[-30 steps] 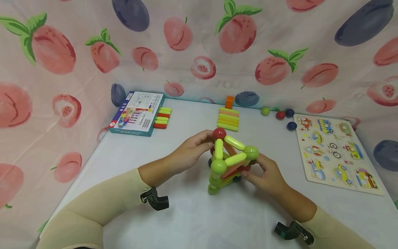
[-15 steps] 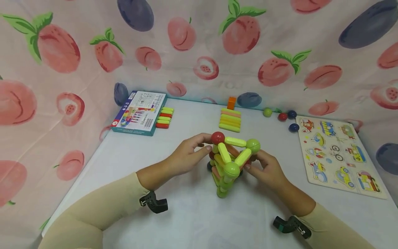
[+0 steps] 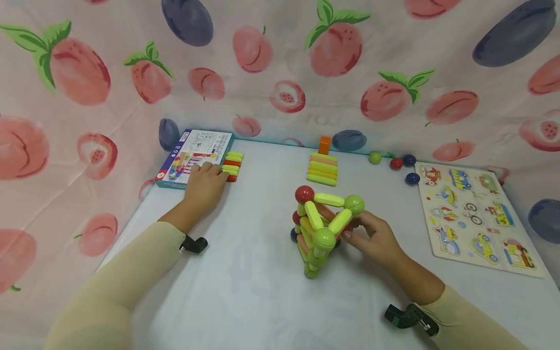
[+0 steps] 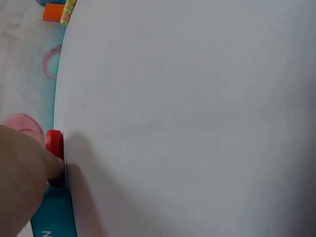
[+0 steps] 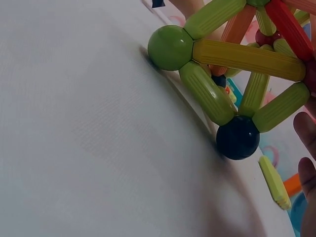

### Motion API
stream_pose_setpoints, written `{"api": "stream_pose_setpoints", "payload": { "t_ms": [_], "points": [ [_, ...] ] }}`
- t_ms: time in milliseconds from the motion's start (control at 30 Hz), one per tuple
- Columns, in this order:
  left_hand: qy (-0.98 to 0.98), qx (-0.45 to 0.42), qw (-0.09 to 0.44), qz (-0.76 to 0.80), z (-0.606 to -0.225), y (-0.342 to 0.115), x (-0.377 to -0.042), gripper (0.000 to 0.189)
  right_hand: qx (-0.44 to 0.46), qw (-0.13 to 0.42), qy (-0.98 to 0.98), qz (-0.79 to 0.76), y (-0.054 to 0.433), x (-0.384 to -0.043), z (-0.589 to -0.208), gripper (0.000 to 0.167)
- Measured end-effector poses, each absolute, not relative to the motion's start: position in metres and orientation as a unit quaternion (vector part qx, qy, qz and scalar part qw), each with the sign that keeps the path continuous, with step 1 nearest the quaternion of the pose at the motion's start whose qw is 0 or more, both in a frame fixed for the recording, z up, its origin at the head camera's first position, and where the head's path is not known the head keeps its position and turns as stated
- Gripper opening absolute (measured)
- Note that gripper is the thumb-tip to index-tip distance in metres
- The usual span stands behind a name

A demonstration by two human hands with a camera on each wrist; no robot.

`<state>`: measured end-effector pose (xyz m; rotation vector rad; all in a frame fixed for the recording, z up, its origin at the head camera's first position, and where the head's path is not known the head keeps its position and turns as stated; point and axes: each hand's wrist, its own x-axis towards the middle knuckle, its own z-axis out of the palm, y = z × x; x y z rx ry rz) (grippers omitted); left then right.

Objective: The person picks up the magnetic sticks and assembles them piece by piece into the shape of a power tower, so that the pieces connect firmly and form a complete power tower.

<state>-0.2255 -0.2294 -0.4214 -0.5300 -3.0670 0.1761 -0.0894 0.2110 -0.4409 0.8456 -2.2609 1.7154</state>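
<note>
Apart, right fingers (image 3: 369, 223) hold a lattice (image 3: 324, 238); left fingers (image 3: 214, 169), grip unclear, touch a stick (image 4: 54, 140) edging the box (image 3: 202, 144).

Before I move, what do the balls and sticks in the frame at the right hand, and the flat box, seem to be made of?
Balls: probably hard plastic, glossy; smooth surfaces with bright highlights.
Sticks: likely moulded plastic, semi-gloss; fine lengthwise ridges and soft highlights.
Box: probably printed cardboard, given its pictures, text and straight edges; finish unclear.
</note>
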Motion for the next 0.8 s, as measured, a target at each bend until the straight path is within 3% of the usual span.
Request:
{"api": "stream_pose_setpoints", "payload": {
  "t_ms": [200,333,467,633,800],
  "points": [
    [-0.984,-0.179,0.008,-0.010,-0.420,-0.206,-0.220,0.041,0.281,0.084,-0.761,0.578,0.212,-0.089,-0.443,0.042],
    [-0.939,-0.184,-0.050,-0.288,-0.392,-0.168,-0.202,0.044,0.281,0.081,-0.760,0.581,0.213,-0.089,-0.444,0.042],
    [-0.785,-0.208,-0.119,-0.571,-0.353,-0.125,-0.175,0.033,0.282,0.081,-0.759,0.582,0.213,-0.088,-0.445,0.042],
    [-0.723,-0.299,-0.124,-0.611,-0.328,-0.097,-0.154,0.029,0.275,0.074,-0.763,0.580,0.213,-0.086,-0.443,0.041],
    [-0.707,-0.299,-0.110,-0.632,-0.323,-0.092,-0.146,0.027,0.267,0.072,-0.775,0.567,0.212,-0.084,-0.440,0.039]
  ]
}}
